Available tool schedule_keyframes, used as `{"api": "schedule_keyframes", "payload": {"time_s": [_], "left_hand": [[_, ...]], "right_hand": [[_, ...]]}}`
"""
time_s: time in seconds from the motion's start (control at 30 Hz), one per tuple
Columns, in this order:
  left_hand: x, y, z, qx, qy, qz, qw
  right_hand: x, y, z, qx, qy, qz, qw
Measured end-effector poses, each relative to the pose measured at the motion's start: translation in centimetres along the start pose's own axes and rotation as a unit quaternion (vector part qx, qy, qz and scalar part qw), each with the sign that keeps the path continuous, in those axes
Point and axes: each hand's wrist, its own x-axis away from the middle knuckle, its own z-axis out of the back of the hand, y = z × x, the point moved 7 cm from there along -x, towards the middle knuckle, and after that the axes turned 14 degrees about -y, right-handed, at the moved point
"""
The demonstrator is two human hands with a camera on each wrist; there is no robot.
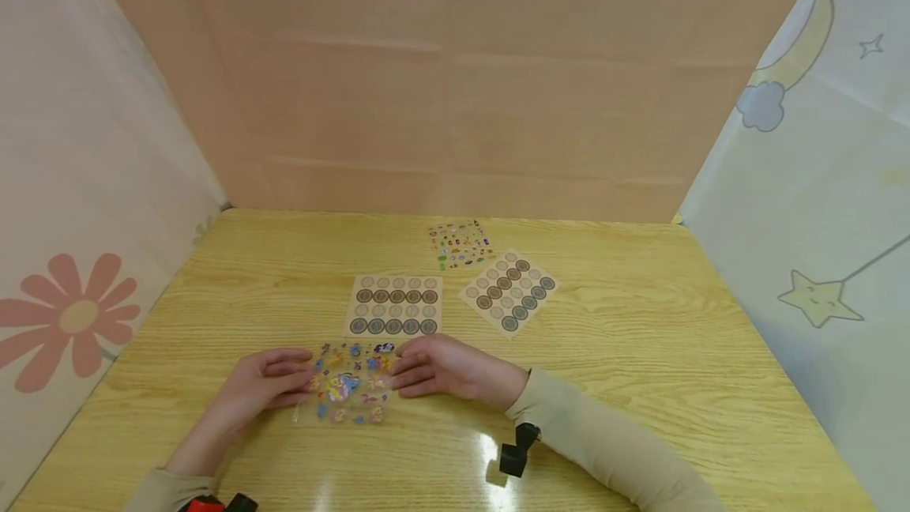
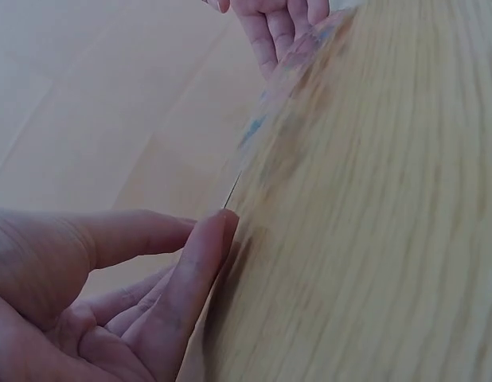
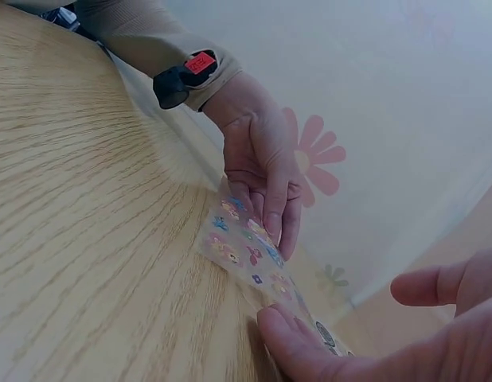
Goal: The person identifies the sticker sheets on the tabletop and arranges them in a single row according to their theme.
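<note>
Head view: my left hand [image 1: 259,385] and right hand [image 1: 434,366] pin the colourful sticker sheet [image 1: 348,384] flat on the table [image 1: 640,370] (fingers nearly straight, resting on opposite edges), so it can't slide.

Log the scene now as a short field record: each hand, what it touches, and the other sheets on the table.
left hand: fingers rest on the left edge of the clear sticker sheet
right hand: fingers rest on the sheet's right edge
clear sticker sheet: flat on the wooden table, colourful small stickers
round-sticker sheet: just beyond the hands, square to the table
tilted round-sticker sheet: to its right, untouched
small colourful sheet: farthest back
</note>
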Motion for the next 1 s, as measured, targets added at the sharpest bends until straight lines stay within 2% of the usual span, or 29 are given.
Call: {"api": "schedule_keyframes", "payload": {"time_s": [0.27,0.5,0.6,1.0], "left_hand": [[0.8,-0.1,1.1,-0.02,0.047,0.001,0.9987],[1.5,0.3,1.5,-0.016,0.07,-0.02,0.9972],[1.7,0.4,1.6,-0.018,0.074,-0.026,0.9968],[2.1,0.8,1.5,-0.034,0.089,-0.016,0.9953]], "right_hand": [[-0.4,-0.1,-0.7,-0.006,-0.021,0.001,0.9998],[-0.9,0.0,-1.3,-0.014,-0.026,0.003,0.9996],[-0.9,-0.1,-1.4,-0.017,-0.021,0.002,0.9996],[-1.2,-0.1,-1.5,-0.016,-0.008,-0.002,0.9998]]}}
